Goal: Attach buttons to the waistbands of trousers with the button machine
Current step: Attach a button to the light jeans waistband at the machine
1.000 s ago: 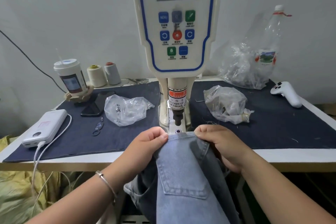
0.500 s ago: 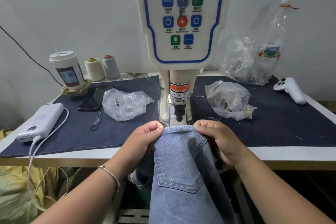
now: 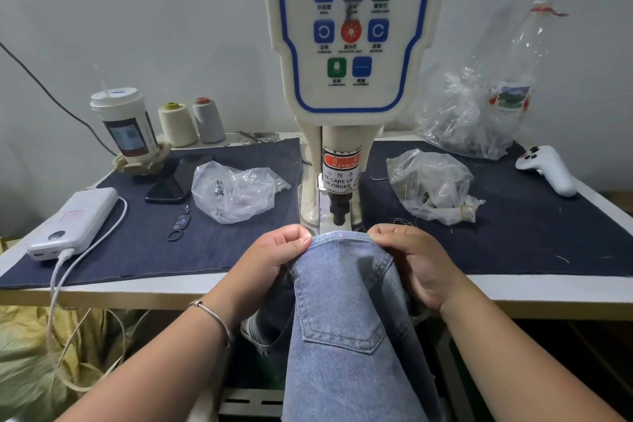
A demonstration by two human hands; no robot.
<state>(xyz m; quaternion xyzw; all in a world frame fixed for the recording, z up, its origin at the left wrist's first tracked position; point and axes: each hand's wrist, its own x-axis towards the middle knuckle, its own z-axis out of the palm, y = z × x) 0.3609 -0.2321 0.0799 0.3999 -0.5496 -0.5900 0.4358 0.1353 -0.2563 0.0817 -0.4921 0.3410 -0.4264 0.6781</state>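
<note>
head view: a person's two hands hold light blue trousers [image 3: 346,336] at the front edge of a table [image 3: 308,288], under a button machine [image 3: 346,44].
left hand [image 3: 274,255]: fingers curled, pinching the waistband [image 3: 342,241] at its left end.
right hand [image 3: 411,257]: fingers curled, pinching the waistband's right end.
waistband: stretched between the two hands, just below the machine's dark punch head [image 3: 339,212]; a small red light dot sits on the denim there.
trousers: hang down from the table edge, back pocket [image 3: 337,315] facing up.
machine: warning label [image 3: 340,169] on its column, coloured buttons on the panel above.
left of machine: clear bag [image 3: 236,190], phone [image 3: 178,178], power bank [image 3: 73,223], lidded cup [image 3: 123,123], two thread cones [image 3: 190,122].
right of machine: crumpled clear bag [image 3: 431,185], white controller [image 3: 548,168].
</note>
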